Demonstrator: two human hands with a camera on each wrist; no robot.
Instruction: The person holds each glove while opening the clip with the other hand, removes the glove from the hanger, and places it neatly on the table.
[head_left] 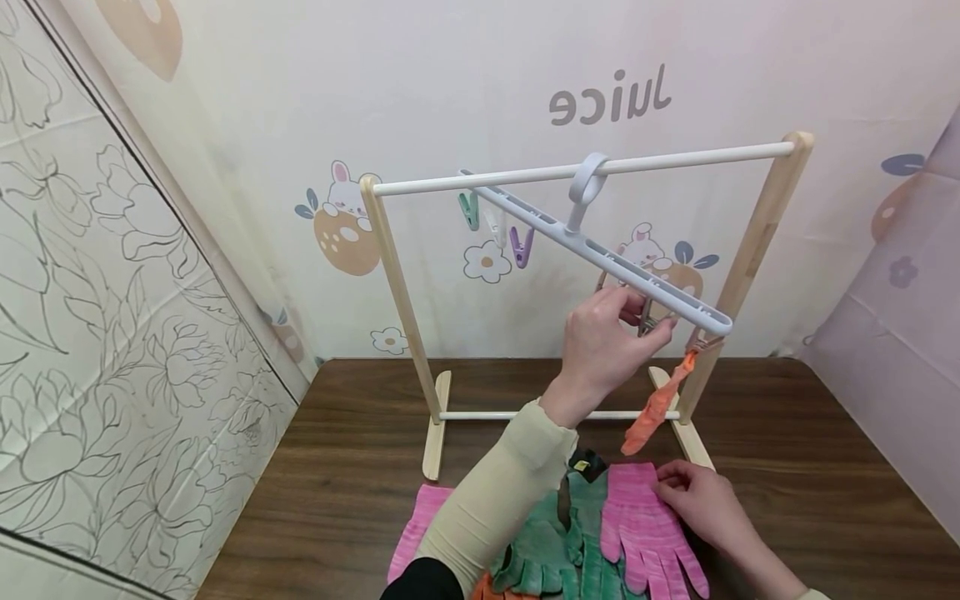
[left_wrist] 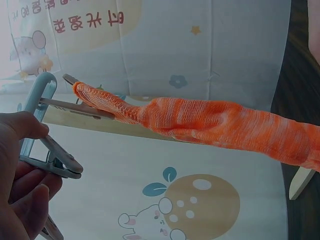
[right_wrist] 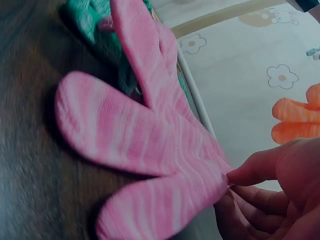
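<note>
A grey clip hanger [head_left: 577,242] hangs by its hook from the rack's white top bar. With thumb and fingers, my left hand [head_left: 600,342] grips a brownish-grey clip [left_wrist: 62,157] under the hanger's right half. At the hanger's right end another clip [left_wrist: 75,107] holds an orange knit glove [head_left: 660,404] by its cuff, so it dangles. My right hand [head_left: 705,504] pinches the cuff edge of a pink striped glove [right_wrist: 140,130] between thumb and fingers. The pink glove's fingers point toward me in the head view, over green gloves [head_left: 540,542] on the table.
The wooden rack [head_left: 401,308] stands on the dark brown table [head_left: 315,467]. Green, white and purple clips [head_left: 521,246] hang from the hanger's left half. Another pink glove [head_left: 420,521] lies left, partly behind my left sleeve. A printed cloth backdrop [head_left: 262,125] covers the wall.
</note>
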